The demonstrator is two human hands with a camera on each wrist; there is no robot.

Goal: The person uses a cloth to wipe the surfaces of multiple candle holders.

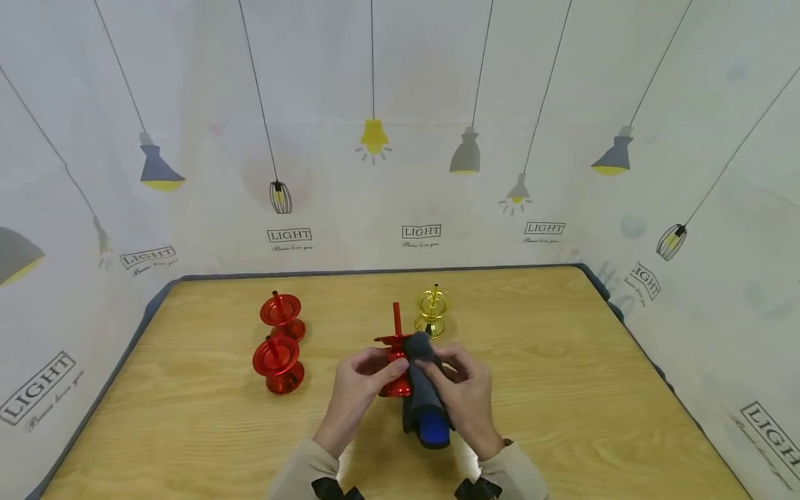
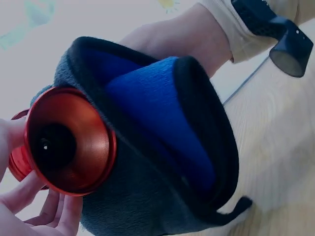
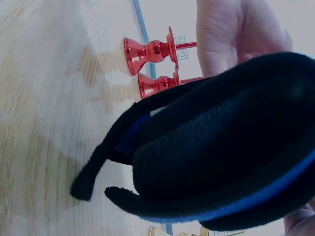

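A shiny red candle holder [image 1: 396, 387] with an upright spike stands tilted little, held above the table between the thumb and fingers of my left hand [image 1: 356, 385]. Its hollow base [image 2: 91, 147] faces the camera in the left wrist view. My right hand [image 1: 469, 389] grips a folded dark grey cloth [image 1: 425, 389] with a bright blue inner side, right beside the holder. Cloth and holder touch along the holder's side. In the right wrist view the cloth [image 3: 221, 142] fills much of the picture and hides most of the held candle holder.
Two more red candle holders [image 1: 284, 371] stand on the left of the wooden table [image 1: 562, 361]. A gold candle holder [image 1: 431, 323] stands behind the cloth. A white curtain [image 1: 425, 83] printed with lamps surrounds the table's back and sides.
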